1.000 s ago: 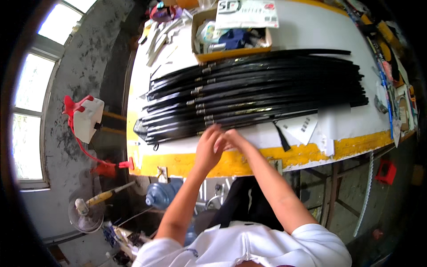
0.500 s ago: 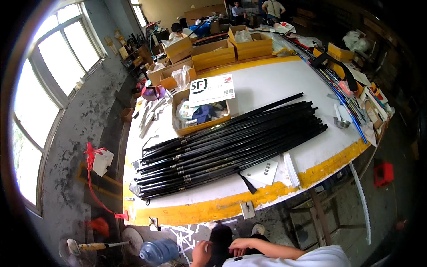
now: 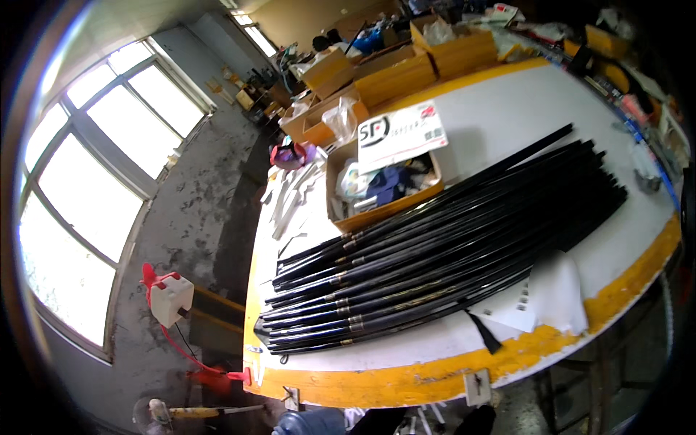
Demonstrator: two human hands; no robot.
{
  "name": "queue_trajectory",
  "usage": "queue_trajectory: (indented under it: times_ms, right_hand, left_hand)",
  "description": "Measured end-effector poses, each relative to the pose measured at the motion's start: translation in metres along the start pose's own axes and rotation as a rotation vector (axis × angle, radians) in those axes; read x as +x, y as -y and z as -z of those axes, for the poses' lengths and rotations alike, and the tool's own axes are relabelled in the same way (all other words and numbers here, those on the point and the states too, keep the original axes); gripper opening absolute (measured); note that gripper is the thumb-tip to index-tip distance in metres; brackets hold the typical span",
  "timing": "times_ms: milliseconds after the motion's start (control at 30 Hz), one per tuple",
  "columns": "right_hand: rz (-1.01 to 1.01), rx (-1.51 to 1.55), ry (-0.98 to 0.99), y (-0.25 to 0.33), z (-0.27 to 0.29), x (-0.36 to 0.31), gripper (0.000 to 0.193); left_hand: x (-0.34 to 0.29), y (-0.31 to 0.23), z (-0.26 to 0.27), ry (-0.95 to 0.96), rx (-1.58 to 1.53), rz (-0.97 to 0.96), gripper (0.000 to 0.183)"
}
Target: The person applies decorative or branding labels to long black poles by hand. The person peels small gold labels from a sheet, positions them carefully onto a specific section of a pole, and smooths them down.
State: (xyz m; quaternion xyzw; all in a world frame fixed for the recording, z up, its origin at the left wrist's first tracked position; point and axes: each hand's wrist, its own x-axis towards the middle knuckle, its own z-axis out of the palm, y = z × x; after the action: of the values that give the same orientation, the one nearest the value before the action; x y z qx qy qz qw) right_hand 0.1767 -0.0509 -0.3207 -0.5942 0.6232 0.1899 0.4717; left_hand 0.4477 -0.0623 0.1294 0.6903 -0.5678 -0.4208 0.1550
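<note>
Neither of my hands shows at this moment. Several long, thin black rods [image 3: 428, 257] lie side by side across the white table [image 3: 507, 105], slanting up to the right. Light bands mark them near their left ends. Just behind them stands an open cardboard box [image 3: 391, 212] with dark blue cloth [image 3: 388, 185] and plastic bags in it. A white printed card [image 3: 400, 148] rests over its back edge. By the rods' near side are a white sheet [image 3: 507, 312] with small dark squares, a blurred white shape [image 3: 560, 297] and a black strap [image 3: 486, 335].
More cardboard boxes [image 3: 395, 78] line the far edge. White strips [image 3: 290, 192] lie left of the open box. A metal clamp plate [image 3: 477, 386] is at the near yellow edge, with a blue water bottle [image 3: 310, 423] below. A red-strapped white device [image 3: 172, 299] stands left.
My view has tilted and shifted left, so the table appears larger and farther right. Both my hands, earlier at the lower edge, have left the view. The rods stay in place.
</note>
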Motion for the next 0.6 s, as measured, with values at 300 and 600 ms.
queue_trajectory:
  times_ms: [300, 600]
  right_hand:
    - [-0.213, -0.004, -0.075, -0.033, -0.008, 0.105, 0.046]
    - [-0.144, 0.08, -0.053, -0.024, -0.042, 0.095, 0.057]
  left_hand:
    - [0.033, 0.015, 0.007, 0.083, -0.017, 0.233, 0.011]
    - [0.038, 0.027, -0.002, 0.127, -0.066, 0.276, 0.011]
